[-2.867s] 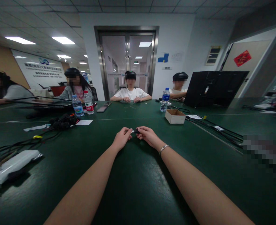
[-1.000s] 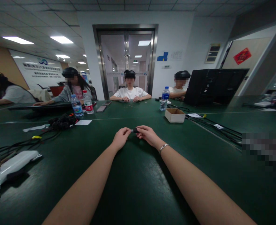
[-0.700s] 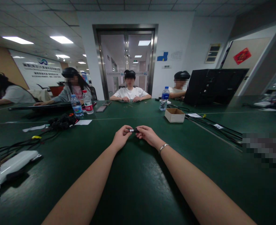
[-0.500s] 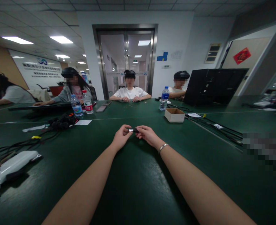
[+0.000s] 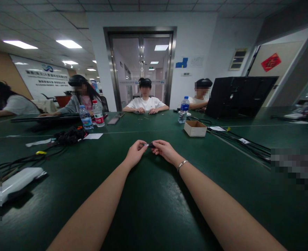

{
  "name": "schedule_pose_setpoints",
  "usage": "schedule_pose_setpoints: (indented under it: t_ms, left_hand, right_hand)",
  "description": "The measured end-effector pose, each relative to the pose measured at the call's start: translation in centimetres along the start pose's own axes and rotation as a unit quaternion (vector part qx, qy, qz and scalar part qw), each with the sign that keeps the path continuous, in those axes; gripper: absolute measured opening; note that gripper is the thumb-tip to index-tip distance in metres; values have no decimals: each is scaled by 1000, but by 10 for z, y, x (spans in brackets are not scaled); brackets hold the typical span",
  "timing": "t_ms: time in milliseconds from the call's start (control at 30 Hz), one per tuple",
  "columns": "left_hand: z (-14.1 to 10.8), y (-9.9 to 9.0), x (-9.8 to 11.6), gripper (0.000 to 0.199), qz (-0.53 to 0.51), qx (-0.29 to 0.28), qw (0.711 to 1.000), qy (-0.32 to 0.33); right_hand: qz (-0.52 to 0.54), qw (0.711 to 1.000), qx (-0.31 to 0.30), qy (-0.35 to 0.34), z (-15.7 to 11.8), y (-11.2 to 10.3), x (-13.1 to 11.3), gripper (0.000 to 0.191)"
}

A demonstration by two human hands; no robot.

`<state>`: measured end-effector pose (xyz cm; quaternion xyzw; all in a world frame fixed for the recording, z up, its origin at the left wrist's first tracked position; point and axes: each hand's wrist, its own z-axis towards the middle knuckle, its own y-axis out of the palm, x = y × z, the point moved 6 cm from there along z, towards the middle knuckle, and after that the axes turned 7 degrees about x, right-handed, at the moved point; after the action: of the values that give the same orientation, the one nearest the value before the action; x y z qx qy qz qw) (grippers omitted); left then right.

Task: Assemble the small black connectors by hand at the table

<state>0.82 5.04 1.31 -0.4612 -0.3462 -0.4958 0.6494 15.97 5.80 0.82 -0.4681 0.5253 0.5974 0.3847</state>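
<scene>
A small black-and-silver stick-like object [image 5: 149,145] is held level between my two hands, just above the green table [image 5: 148,209]. My left hand [image 5: 136,153] pinches its silver end between thumb and fingers. On the dark end, the fingers of my right hand [image 5: 166,150] are closed in the same way, and a silver bracelet [image 5: 182,165] circles that wrist. The fingertips cover both ends of the object, so its exact kind cannot be made out.
An open cardboard box [image 5: 195,129] and a water bottle [image 5: 184,110] stand ahead on the right. Two bottles [image 5: 86,118] stand left, near bundled black cables [image 5: 69,135]. More cables [image 5: 237,137] and a monitor [image 5: 241,96] are right. Several people sit across the table.
Both hands stay in nearly the same place with the object between them. Its silver part looks a little less bright now.
</scene>
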Motion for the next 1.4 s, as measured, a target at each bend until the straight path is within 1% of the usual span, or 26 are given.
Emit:
schedule_pose_setpoints:
  t_ms: [133,367,433,567,700,800,900,933,967,1000,1033,1100,1133,1167,1200,1233,1267,1333,1400]
  left_hand:
    - [0,0,1,29,-4,0,1000,-11]
    - [0,-2,1,42,60,7,998,-17]
    - [0,-1,-1,45,57,10,998,-26]
    - [0,0,-3,34,5,14,999,-34]
    - [0,1,-1,26,-3,5,1000,-24]
    - [-1,1,0,25,-1,-2,1000,-25]
    - [-1,2,1,27,8,-13,1000,-18]
    - [-1,2,2,29,13,-19,1000,-11]
    - [-2,3,2,30,21,-25,999,-3]
    - [-2,3,3,32,32,-32,999,7]
    - [-3,4,4,35,50,-42,998,16]
    - [-5,7,7,40,102,-67,992,36]
    - [-7,8,9,42,132,-76,987,48]
    - [-8,9,12,43,159,-78,982,61]
    - [-9,9,14,44,177,-74,979,71]
    - [-10,8,16,44,185,-66,978,76]
    - [-10,7,17,44,185,-57,978,73]
    - [-12,5,17,46,168,-50,983,50]
    - [-12,5,15,48,150,-56,987,25]
  right_hand:
    - [-2,1000,0,-3,-1,0,-1,15]
    - [-14,1000,-5,-1,-2,1,-2,15]
    - [-11,1000,-6,0,-2,1,-1,16]
    - [-6,1000,-1,-4,-2,1,-2,15]
    - [-17,1000,2,-6,-2,1,-3,13]
    - [-58,998,-9,-15,-1,2,-2,14]
    - [-165,985,-28,-43,-1,8,-1,16]
    - [-220,972,-33,-69,-3,10,-4,16]
    - [-283,953,-36,-107,-6,14,-7,15]
    - [-351,923,-40,-150,-10,19,-12,13]
    - [-424,884,-44,-193,-15,24,-17,12]
    - [-564,785,-54,-250,-27,33,-24,14]
    - [-623,735,-57,-261,-31,36,-27,17]
    - [-670,691,-57,-265,-34,36,-29,19]
    - [-705,656,-52,-265,-36,33,-32,20]
    - [-730,631,-43,-261,-37,28,-35,21]
    - [-747,614,-30,-252,-37,20,-38,21]
    - [-773,597,1,-217,-35,-6,-45,21]
    - [-790,586,30,-181,-36,-42,-52,22]
